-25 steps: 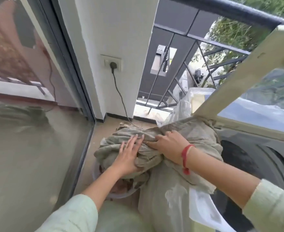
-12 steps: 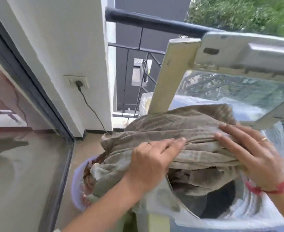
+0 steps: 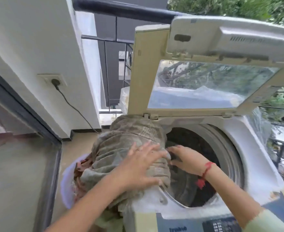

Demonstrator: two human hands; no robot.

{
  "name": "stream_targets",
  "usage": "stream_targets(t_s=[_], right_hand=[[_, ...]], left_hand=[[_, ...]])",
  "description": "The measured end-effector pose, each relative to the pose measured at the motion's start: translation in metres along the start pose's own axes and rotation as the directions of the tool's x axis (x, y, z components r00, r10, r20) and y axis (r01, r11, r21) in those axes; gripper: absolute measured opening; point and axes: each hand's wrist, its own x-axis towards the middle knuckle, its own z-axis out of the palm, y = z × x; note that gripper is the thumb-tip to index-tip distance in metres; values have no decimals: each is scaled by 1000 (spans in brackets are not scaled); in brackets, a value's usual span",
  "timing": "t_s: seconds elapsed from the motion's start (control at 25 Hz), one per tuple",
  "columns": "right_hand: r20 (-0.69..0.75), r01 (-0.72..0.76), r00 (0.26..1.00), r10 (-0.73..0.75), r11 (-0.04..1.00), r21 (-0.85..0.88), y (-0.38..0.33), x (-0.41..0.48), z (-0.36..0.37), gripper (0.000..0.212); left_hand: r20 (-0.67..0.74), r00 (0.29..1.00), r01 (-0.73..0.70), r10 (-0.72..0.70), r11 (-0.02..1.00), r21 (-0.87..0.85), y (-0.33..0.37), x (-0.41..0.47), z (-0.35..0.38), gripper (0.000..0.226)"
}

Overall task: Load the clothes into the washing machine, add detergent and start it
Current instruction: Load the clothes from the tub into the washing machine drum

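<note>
A top-loading washing machine point(image 3: 256, 166) stands at the right with its lid point(image 3: 205, 64) raised and its drum point(image 3: 225, 148) open. A bulky grey-brown cloth point(image 3: 131, 136) is draped over the machine's left rim, part of it hanging into the drum. My left hand point(image 3: 143, 166) presses flat on the cloth with spread fingers. My right hand point(image 3: 186, 159), with a red thread at the wrist, reaches into the drum mouth and touches the cloth's inner edge. Whether its fingers hold the cloth is hidden.
A pale plastic basin point(image 3: 67, 180) with more clothes sits on the floor left of the machine. A power cord point(image 3: 74, 108) runs from a wall socket point(image 3: 54, 81). A glass sliding door point(image 3: 20, 164) lines the left; a balcony railing point(image 3: 121, 41) is behind. The control panel point(image 3: 221, 225) is at the bottom.
The cloth has moved right, from over the basin onto the machine's rim and partly into the drum. My right hand has dropped from on top of the cloth into the drum mouth.
</note>
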Motion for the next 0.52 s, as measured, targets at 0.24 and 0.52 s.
stream_targets(t_s=[0.24, 0.52], right_hand=[[67, 283, 958, -280, 866, -412, -171, 65, -41, 98], [423, 328, 898, 124, 452, -829, -229, 127, 8, 70]], left_hand=[[16, 929, 369, -370, 928, 46, -148, -56, 23, 146], [-18, 902, 406, -430, 863, -300, -172, -16, 117, 118]])
